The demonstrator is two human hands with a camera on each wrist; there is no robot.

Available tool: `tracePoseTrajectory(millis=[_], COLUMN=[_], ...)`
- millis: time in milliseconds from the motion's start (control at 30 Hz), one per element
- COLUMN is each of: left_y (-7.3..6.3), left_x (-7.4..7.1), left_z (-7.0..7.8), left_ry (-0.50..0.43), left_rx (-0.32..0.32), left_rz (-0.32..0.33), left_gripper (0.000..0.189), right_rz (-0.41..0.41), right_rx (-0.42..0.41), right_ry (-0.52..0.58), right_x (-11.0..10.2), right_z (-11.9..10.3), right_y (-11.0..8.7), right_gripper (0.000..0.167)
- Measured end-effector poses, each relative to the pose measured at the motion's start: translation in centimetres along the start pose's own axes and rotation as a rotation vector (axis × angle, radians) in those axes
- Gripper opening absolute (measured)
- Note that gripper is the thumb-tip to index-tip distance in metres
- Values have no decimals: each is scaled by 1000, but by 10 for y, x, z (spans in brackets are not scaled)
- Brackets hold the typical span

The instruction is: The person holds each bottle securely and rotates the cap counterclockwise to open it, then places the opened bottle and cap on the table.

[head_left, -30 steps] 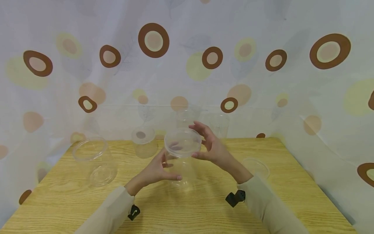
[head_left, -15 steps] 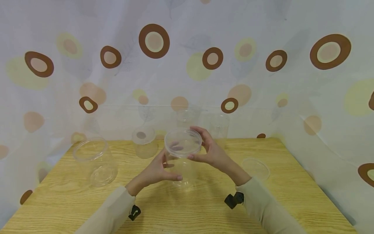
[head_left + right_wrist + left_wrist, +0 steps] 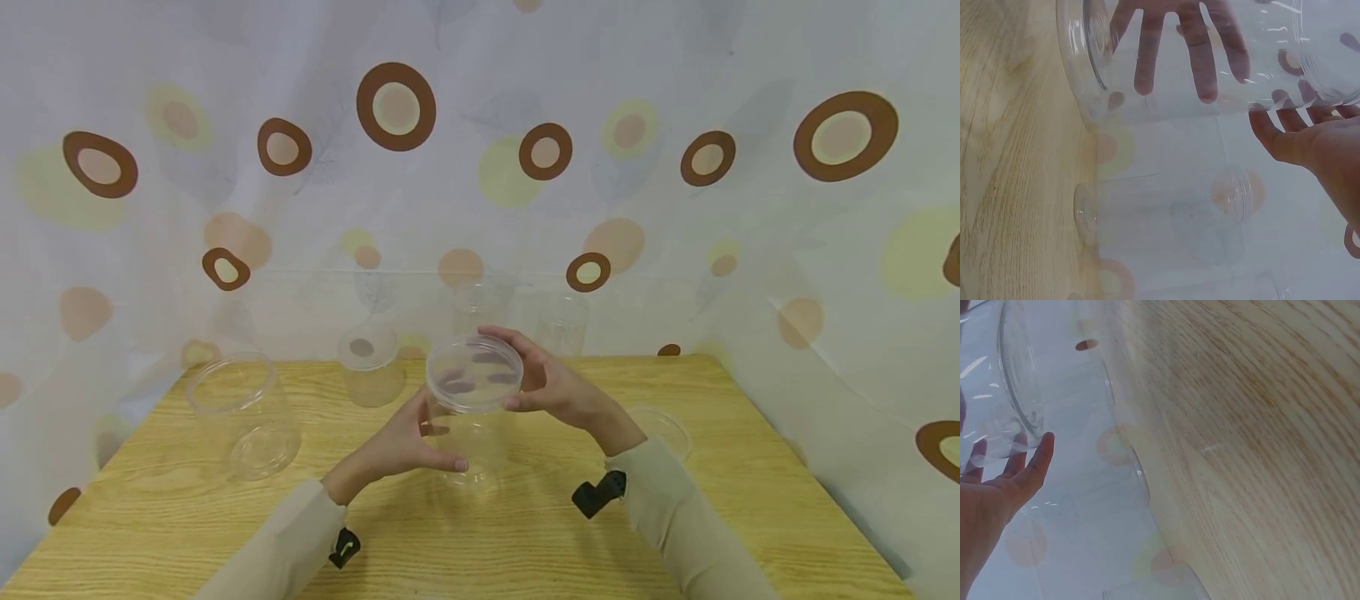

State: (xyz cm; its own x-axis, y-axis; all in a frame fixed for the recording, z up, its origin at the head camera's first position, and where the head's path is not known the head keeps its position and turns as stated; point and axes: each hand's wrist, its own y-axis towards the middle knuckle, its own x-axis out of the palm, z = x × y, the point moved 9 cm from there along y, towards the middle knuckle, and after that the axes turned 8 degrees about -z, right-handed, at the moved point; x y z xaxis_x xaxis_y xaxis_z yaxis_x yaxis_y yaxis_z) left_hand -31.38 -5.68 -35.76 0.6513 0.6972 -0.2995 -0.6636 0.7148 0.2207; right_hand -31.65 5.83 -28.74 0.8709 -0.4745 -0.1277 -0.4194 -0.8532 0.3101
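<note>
Above the middle of the worktop (image 3: 465,550), we hold a clear jar (image 3: 474,446), the fingers of our left hand (image 3: 405,442) curled round its side and those of our right hand (image 3: 558,392) gripping the lid (image 3: 474,373) on top. An open jar (image 3: 242,417) stands to our left, and a loose lid (image 3: 678,433) lies by our right wrist.

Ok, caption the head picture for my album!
Left hand and right hand hold a clear jar at a wooden table.

The counter (image 3: 450,550) carries a tub (image 3: 247,417) left of the left hand (image 3: 401,437), three jars (image 3: 371,375) beyond it, a lid (image 3: 671,432) right of the right hand (image 3: 551,383).
</note>
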Motion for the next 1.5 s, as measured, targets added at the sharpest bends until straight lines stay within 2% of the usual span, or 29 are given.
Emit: tracePoseTrajectory(millis=[167,433,500,600,733,833,933,1067,1167,1333,1500], left_y=[0,0,0,0,1,0,-1,-1,-1,-1,-1], left_x=[-1,-5,-6,-5,-4,-4,-3,1,3,4,2], left_z=[2,-1,-1,0,1,1,1,2,2,1,0], left_ry=[17,21,15,12,20,20,10,4,6,1,10], left_rx=[28,34,30,33,38,36,36,27,23,32,31], left_rz=[9,41,44,40,27,21,9,-19,-35,-46,-25], left_gripper=[101,99,99,99,99,99,100,101,101,100,100], right_rz=[79,397,449,481,465,418,326,163,81,49,100], right_rx=[-23,-88,-89,-63,-19,1,3,-16,-19,-10,-24], right_ry=[-52,-373,-413,-445,-432,-395,-319,-154,-78,-55,-104], right_x=[1,1,3,5,5,2,-1,-1,-1,1,1], right_z=[-4,-19,-20,-18,-12,-9,-6,-2,-1,-1,-4], right_y=[-3,-14,-16,-16,-15,-13,-9,-4,-3,-4,-8], right_gripper=[95,85,85,85,84,83,84,85,86,90,95])
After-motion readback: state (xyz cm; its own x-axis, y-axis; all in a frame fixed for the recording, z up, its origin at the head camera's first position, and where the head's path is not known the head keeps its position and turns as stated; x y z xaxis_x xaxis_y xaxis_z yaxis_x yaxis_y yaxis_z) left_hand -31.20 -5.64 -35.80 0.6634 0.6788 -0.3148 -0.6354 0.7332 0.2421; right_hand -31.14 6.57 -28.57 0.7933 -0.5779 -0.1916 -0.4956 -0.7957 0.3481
